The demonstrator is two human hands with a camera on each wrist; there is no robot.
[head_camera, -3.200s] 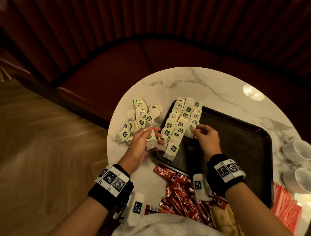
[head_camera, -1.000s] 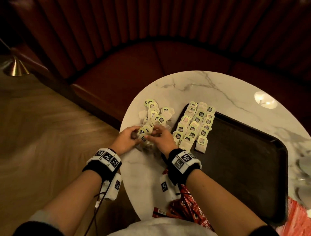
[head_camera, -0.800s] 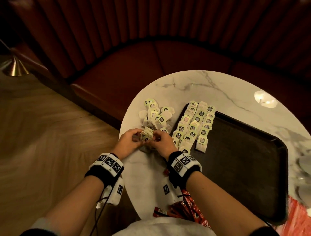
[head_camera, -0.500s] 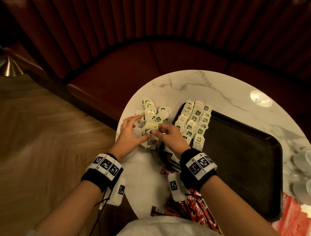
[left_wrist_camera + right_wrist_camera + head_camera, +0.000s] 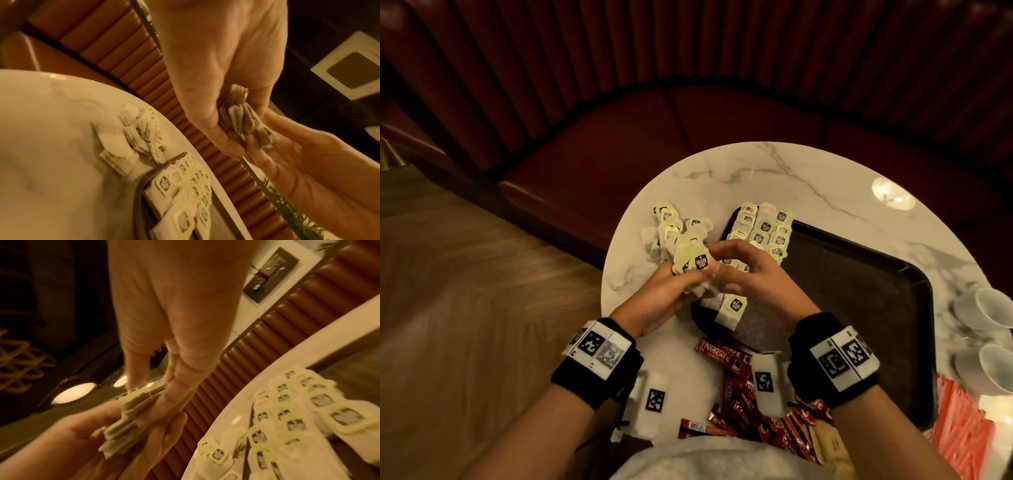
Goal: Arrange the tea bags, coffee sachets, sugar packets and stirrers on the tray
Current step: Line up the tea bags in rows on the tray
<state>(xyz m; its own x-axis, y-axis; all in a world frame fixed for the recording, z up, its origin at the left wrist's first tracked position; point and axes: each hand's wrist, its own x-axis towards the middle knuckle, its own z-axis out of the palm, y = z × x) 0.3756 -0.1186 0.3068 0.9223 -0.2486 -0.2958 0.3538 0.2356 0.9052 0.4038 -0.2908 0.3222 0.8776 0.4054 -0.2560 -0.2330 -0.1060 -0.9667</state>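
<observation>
Your round marble tabletop (image 5: 808, 178) fills the frame's centre; the dark rectangular tray (image 5: 859, 291) lies bare at right, tea bags (image 5: 765, 228) lining its upper-left edge. Your left hand (image 5: 657, 294) and right hand (image 5: 753, 277) grip a stack (image 5: 693, 262) between them, fingers curled round it.

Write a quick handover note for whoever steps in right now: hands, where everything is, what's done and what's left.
Left hand grips a stack of pale green-tagged tea bags; right hand pinches the same stack, above the white marble table.
Done: rows of tea bags lie at the dark rectangular tray's far-left corner.
Left: the loose tea bag pile on the table beside the tray, red coffee sachets at the near edge, red packets at the right. Stirrers: none identifiable.
</observation>
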